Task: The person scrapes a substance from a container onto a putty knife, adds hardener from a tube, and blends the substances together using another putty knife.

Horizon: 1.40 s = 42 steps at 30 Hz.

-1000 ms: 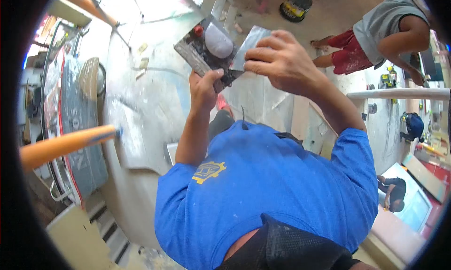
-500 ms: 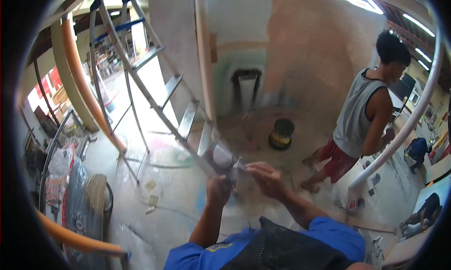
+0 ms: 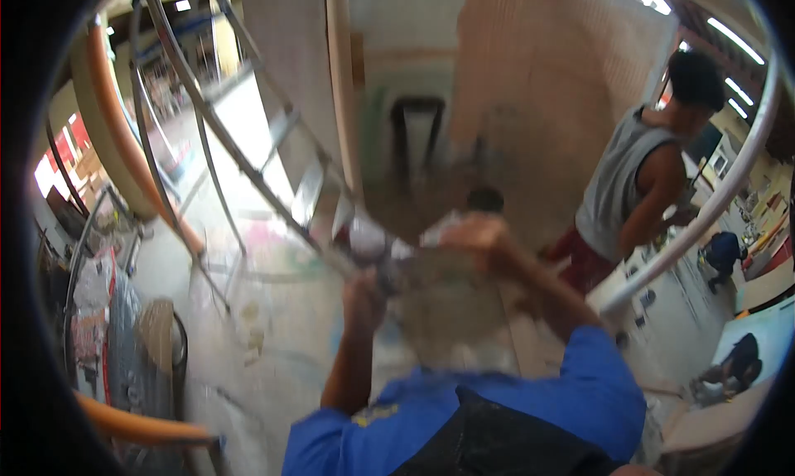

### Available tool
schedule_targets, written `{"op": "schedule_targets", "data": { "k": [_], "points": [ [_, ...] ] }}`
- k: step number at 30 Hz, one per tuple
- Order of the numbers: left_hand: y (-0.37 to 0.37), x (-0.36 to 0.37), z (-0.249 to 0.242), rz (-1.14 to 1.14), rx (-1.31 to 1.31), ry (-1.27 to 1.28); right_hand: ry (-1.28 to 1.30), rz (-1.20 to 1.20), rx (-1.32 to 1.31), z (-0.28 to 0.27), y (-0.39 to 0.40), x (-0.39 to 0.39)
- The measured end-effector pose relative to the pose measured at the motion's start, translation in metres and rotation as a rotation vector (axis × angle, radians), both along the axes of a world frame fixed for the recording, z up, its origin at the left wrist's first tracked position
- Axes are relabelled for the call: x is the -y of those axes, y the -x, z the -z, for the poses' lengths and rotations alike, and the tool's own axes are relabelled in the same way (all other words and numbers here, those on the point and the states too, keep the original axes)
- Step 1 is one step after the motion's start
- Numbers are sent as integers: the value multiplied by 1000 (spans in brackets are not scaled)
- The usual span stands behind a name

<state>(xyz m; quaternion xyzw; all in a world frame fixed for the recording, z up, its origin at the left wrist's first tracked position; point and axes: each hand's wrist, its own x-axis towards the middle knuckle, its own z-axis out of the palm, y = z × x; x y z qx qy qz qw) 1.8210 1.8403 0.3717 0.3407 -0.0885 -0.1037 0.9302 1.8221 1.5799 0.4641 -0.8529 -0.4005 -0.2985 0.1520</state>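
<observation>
Near the middle of the view, my left hand (image 3: 364, 298) is wrapped round the lower part of a spray gun (image 3: 389, 273), which is blurred. A translucent cup (image 3: 364, 238) with pale content sits on the gun. My right hand (image 3: 479, 234) is raised to the right of the gun, its fingers pinched on a small whitish thing (image 3: 439, 228) that I cannot make out. A narrow gap shows between this whitish thing and the cup.
A metal stepladder (image 3: 224, 120) stands ahead on the left. Behind my right hand is a dark can (image 3: 485, 199). A person in a grey sleeveless top (image 3: 625, 186) stands on the right beside a white pole (image 3: 704, 236). Wrapped parts (image 3: 141, 352) lie at the left.
My right hand has risen and moved away from the gun, with the whitish thing in its fingers. My left hand and the gun have shifted slightly left and up in view.
</observation>
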Motion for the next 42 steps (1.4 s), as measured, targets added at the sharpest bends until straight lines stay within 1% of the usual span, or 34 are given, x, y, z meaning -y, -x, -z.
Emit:
{"op": "schedule_targets", "data": {
  "k": [1,2,3,4,5,6,7,8,11,12,15,16,19,20,22,23,24,27,28,31,32,33,35,36,37,39,40,42],
  "points": [
    [-5,-1,6,1,1,-7,25,-19,39,-1,-4,0],
    [-9,-3,12,1,1,-14,51,95,38,-11,3,-7],
    [-1,1,-4,-65,16,-34,101,118,53,-15,2,-8],
    [-8,-7,19,-26,-18,-55,126,125,41,-22,4,-13],
    [-6,-11,16,-14,13,-53,152,131,37,-25,4,-21],
    [0,-8,1,-38,-15,-25,143,114,34,-22,4,-23],
    [0,-12,6,-33,-1,-29,142,100,61,-21,4,-25],
    [1,-13,5,-51,-40,-9,135,69,85,-19,2,-28],
    [8,-19,5,-72,-65,-12,208,-6,92,-7,13,-50],
    [12,-20,6,-74,-60,-23,282,-9,112,-1,19,-56],
    [17,-24,12,-72,-51,-98,343,60,119,-7,18,-55],
    [19,-23,14,-88,-70,-86,276,21,170,-1,14,-57],
    [26,-21,15,-108,-54,-98,391,-44,128,2,30,-69],
    [28,-22,15,-85,-60,-86,422,-9,106,-7,34,-67],
    [32,-23,17,-39,-79,-65,384,-3,140,-2,32,-68],
    [35,-23,18,-55,-73,-65,364,3,154,2,33,-68],
    [38,-22,19,-68,-65,-69,353,-61,104,8,40,-74],
    [42,-28,18,-68,-77,-64,379,63,13,-4,52,-73],
    [44,-30,19,-62,-90,-58,293,52,68,1,50,-72],
    [44,-35,27,-128,-74,-123,283,10,52,20,59,-82],
    [43,-38,27,-98,-98,-59,264,74,19,16,62,-80],
    [40,-29,17,-69,-129,3,79,52,-39,10,56,-69],
    [41,-30,20,-5,-158,131,-283,11,-147,29,56,-70],
    [41,-29,22,26,-158,195,-389,-24,-195,46,58,-79],
    [42,-30,22,57,-158,256,-364,-12,-178,53,65,-94],
    [45,-31,21,38,-145,266,-443,61,-160,66,74,-101],
    [46,-33,21,27,-138,271,-398,84,-173,67,76,-100],
    [43,-41,26,92,-114,306,-311,137,-205,70,82,-93]
  ]
}}
